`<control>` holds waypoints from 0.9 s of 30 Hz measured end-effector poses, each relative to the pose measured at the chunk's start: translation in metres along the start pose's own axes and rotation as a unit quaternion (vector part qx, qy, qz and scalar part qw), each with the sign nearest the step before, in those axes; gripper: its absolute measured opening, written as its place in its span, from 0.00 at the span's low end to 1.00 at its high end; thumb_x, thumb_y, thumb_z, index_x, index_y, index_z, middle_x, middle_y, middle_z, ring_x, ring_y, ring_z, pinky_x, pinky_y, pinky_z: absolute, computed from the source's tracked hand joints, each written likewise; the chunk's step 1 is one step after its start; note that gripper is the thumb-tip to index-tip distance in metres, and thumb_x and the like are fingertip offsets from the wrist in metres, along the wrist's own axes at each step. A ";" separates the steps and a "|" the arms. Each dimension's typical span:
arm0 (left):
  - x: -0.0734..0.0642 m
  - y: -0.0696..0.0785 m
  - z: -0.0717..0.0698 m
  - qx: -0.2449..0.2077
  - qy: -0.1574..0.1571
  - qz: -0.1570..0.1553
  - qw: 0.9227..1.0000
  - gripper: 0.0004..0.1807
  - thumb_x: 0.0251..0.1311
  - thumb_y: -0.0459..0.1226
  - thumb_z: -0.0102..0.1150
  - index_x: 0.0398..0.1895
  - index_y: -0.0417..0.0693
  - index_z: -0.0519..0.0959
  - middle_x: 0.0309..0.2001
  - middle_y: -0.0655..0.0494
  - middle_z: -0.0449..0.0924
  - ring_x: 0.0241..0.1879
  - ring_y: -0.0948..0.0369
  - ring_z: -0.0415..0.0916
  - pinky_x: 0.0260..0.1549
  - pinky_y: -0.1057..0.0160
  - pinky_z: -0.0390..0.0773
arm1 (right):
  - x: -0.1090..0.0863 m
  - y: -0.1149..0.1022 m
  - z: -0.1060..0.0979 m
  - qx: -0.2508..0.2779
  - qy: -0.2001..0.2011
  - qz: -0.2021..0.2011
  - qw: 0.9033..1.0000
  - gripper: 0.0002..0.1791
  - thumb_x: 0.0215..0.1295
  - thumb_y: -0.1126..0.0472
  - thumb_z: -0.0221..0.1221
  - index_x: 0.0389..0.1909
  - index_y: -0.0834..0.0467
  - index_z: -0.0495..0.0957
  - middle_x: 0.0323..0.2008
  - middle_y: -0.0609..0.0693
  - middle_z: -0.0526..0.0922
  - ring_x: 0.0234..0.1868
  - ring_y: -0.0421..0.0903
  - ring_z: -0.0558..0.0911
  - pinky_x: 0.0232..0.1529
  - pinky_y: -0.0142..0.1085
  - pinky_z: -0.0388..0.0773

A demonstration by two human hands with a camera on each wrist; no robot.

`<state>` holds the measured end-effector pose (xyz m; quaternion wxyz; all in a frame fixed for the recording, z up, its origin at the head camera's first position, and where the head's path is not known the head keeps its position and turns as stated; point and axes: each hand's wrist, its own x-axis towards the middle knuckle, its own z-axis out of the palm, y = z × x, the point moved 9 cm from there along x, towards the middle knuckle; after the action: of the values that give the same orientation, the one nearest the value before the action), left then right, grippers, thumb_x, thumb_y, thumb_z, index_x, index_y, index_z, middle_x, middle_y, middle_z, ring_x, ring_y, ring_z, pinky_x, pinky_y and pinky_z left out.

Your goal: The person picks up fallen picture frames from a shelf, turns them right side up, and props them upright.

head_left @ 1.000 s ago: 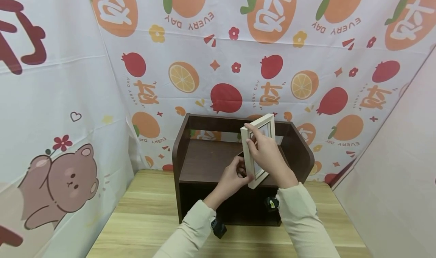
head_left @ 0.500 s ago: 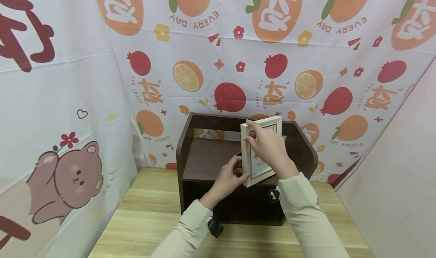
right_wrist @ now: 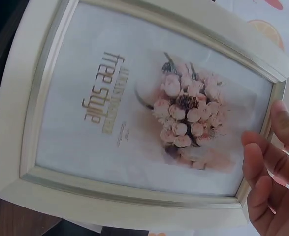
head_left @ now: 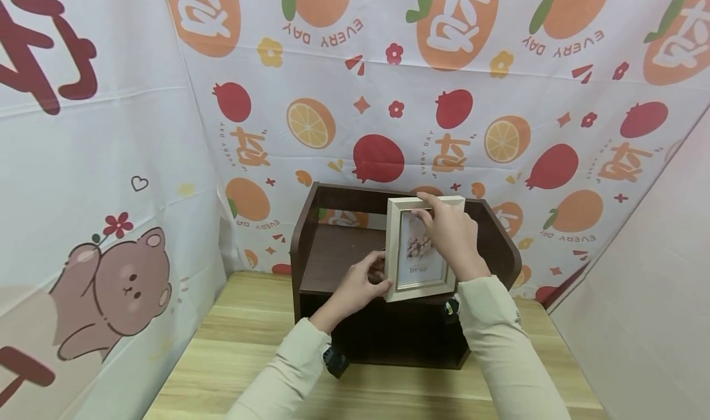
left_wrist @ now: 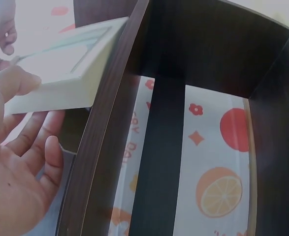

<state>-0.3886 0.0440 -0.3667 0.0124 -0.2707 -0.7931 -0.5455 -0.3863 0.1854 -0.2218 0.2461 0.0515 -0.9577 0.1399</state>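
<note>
A cream picture frame (head_left: 392, 247) stands upright in front of the upper board of a dark brown desktop shelf (head_left: 335, 253), its face turned toward me. My left hand (head_left: 355, 287) grips its lower left side, thumb on the front and fingers behind. At the top, my right hand (head_left: 453, 235) pinches the upper edge between thumb and fingers. The right wrist view shows the frame's insert (right_wrist: 110, 147), with pink flowers and the words "free style". In the left wrist view the left thumb presses the frame's side (left_wrist: 60, 96); its back is hidden.
The shelf's dark lower compartment (head_left: 399, 340) opens toward me, above a light wood table (head_left: 249, 327). Its side panels (head_left: 302, 247) rise on both sides of the upper board. Behind hangs a fruit-print cloth (head_left: 338, 173); a bear-print cloth (head_left: 127, 284) hangs at the left.
The frame has swung from nearly edge-on to facing me, its picture now in view. Both hands keep their hold; the left has shifted slightly left and the right slightly right.
</note>
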 end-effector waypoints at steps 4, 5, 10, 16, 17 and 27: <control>0.002 -0.003 -0.004 0.001 -0.004 -0.007 1.000 0.25 0.62 0.35 0.61 0.62 0.48 0.70 0.47 0.50 0.78 0.42 0.58 0.77 0.40 0.63 0.78 | -0.001 0.009 -0.004 -0.003 0.012 0.013 1.000 0.26 0.68 0.44 0.55 0.65 0.46 0.72 0.08 0.50 0.66 0.10 0.44 0.59 0.13 0.35 0.54; 0.002 -0.003 -0.005 0.001 -0.005 -0.008 1.000 0.25 0.62 0.35 0.60 0.63 0.48 0.70 0.48 0.50 0.78 0.42 0.59 0.77 0.41 0.63 0.78 | -0.002 0.012 -0.005 -0.003 0.017 0.019 1.000 0.26 0.68 0.44 0.55 0.65 0.46 0.72 0.08 0.51 0.66 0.10 0.44 0.60 0.13 0.35 0.54; 0.004 -0.005 -0.013 0.002 -0.015 -0.013 1.000 0.26 0.63 0.35 0.59 0.64 0.47 0.69 0.49 0.49 0.77 0.43 0.58 0.76 0.43 0.61 0.77 | -0.004 0.031 -0.009 0.001 0.036 0.037 0.999 0.27 0.69 0.44 0.53 0.67 0.45 0.70 0.08 0.51 0.65 0.09 0.45 0.59 0.13 0.35 0.53; 0.007 -0.012 -0.021 0.012 -0.024 -0.025 0.999 0.28 0.63 0.36 0.59 0.67 0.46 0.67 0.51 0.49 0.76 0.45 0.58 0.76 0.46 0.59 0.77 | -0.007 0.045 -0.013 -0.006 0.045 0.043 0.998 0.26 0.70 0.44 0.52 0.67 0.44 0.69 0.08 0.51 0.64 0.09 0.45 0.56 0.12 0.35 0.51; 0.008 -0.013 -0.022 0.015 -0.027 -0.026 0.999 0.29 0.63 0.36 0.59 0.67 0.46 0.66 0.51 0.48 0.76 0.45 0.58 0.76 0.47 0.59 0.77 | -0.007 0.046 -0.013 -0.011 0.044 0.044 0.998 0.26 0.70 0.43 0.52 0.67 0.44 0.69 0.08 0.51 0.64 0.09 0.45 0.56 0.12 0.35 0.50; 0.015 -0.018 -0.031 0.050 -0.057 -0.029 0.997 0.30 0.64 0.39 0.58 0.69 0.48 0.64 0.48 0.47 0.77 0.45 0.56 0.76 0.48 0.54 0.77 | -0.012 0.052 -0.004 -0.007 0.035 0.050 0.998 0.25 0.73 0.43 0.47 0.68 0.42 0.65 0.08 0.53 0.64 0.08 0.47 0.60 0.11 0.35 0.52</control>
<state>-0.4183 0.0184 -0.3651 -0.0348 -0.2775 -0.8260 -0.4893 -0.3828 0.2366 -0.2363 0.2721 -0.0033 -0.9510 0.1469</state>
